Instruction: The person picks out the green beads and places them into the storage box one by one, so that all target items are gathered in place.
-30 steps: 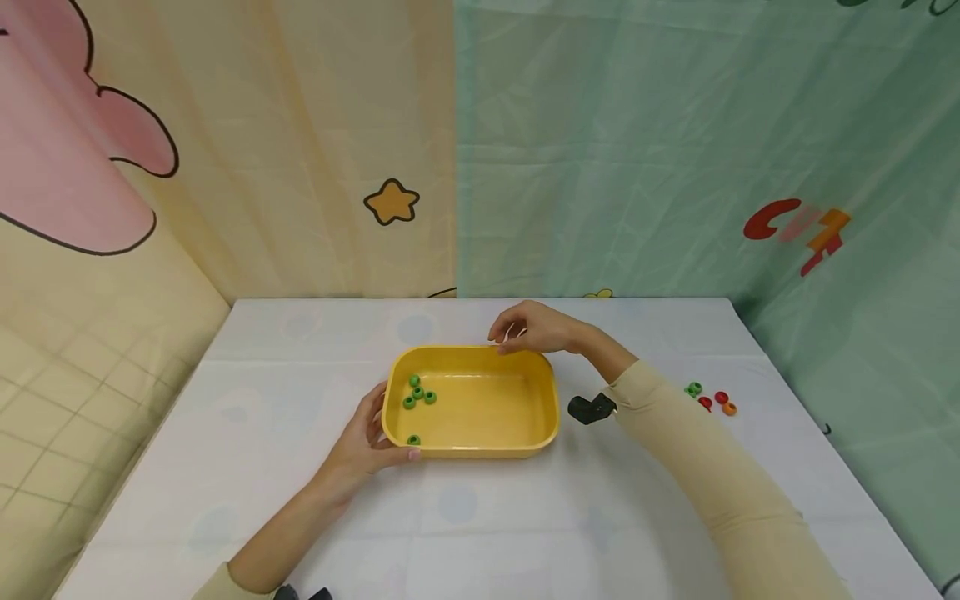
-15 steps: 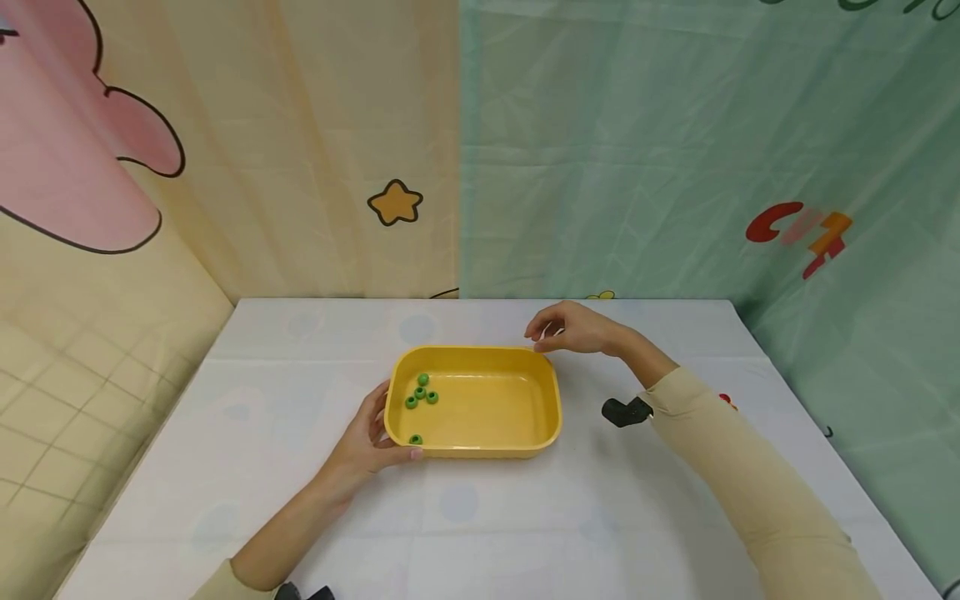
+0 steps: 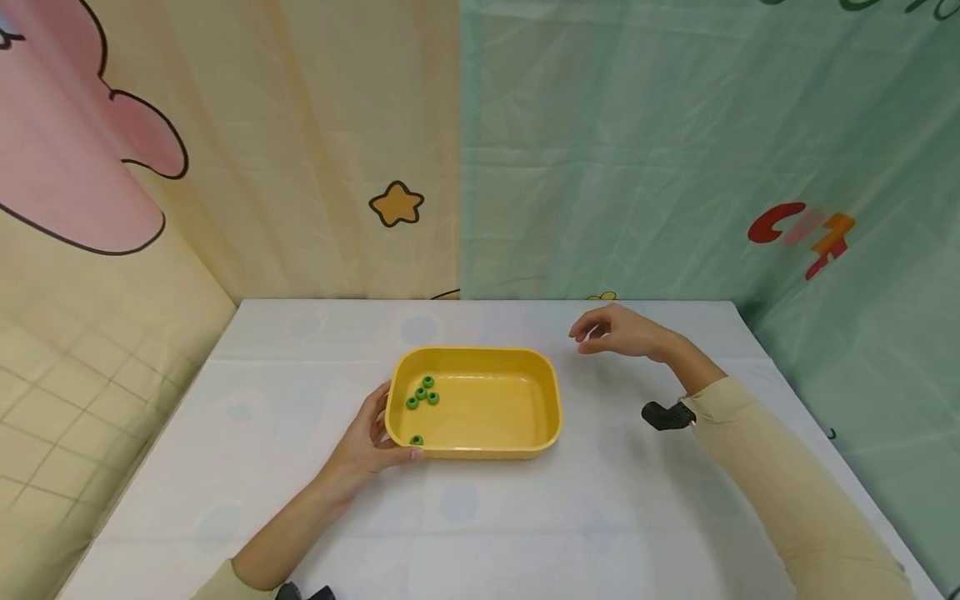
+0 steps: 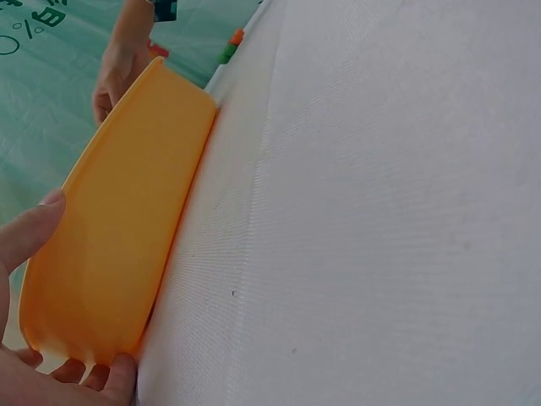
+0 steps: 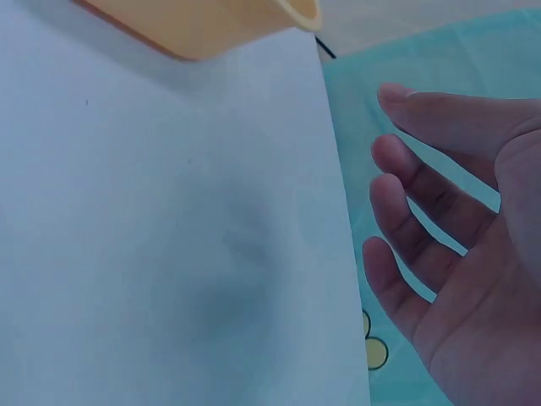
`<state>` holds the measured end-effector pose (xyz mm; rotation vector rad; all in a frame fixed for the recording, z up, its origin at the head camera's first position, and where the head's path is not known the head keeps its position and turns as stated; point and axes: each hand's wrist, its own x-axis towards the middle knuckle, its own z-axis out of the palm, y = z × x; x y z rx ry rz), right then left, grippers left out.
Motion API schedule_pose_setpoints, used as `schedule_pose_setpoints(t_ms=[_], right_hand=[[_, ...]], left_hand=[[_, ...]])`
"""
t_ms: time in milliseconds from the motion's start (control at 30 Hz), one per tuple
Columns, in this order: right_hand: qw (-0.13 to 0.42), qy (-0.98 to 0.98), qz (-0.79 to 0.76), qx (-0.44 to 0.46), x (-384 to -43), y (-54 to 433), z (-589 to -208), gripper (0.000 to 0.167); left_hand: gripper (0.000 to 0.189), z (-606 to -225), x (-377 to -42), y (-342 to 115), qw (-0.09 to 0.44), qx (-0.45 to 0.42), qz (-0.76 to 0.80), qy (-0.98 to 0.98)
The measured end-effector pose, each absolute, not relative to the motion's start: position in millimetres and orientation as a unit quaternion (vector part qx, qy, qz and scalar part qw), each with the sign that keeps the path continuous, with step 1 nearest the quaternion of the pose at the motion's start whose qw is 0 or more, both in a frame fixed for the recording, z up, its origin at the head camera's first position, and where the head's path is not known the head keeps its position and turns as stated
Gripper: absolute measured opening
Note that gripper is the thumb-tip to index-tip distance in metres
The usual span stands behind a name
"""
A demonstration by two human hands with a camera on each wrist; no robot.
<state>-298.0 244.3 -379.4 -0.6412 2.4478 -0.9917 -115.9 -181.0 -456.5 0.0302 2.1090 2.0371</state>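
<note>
A yellow rectangular tray (image 3: pixel 480 454) sits on the table in the head view. My left hand (image 3: pixel 362 446) grips its near left corner, thumb along the front and fingers round the left side. In the left wrist view that hand's fingertips (image 4: pixel 120 376) touch the tray's end wall. Several green beads (image 3: pixel 422 393) lie inside the tray at the left, one of them close to the near wall. My right hand (image 3: pixel 618 332) hovers above the table to the right of the tray, apart from it. Its fingers are loosely bent, and the right wrist view shows nothing between them.
The white-covered table (image 3: pixel 480 533) carries the tray. In the left wrist view, loose orange and green beads (image 4: pixel 231 46) lie beyond the tray; in the head view my right sleeve (image 3: pixel 795 483) covers that area. Printed curtains (image 3: pixel 600 167) hang behind.
My right hand has moved from above the tray's far rim out to the right. The loose beads at right have become hidden behind the sleeve. My left hand keeps its hold on the tray.
</note>
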Motion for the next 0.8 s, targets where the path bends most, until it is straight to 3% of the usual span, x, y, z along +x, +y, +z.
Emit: schedule_pose_setpoints(t_ms=[800], right_hand=[[0.192,0.912,-0.334,-0.141,-275,367,-401,0.038]], left_hand=[[0.113,-455,-117,-181,0.109,0.005,0.688,0.717]])
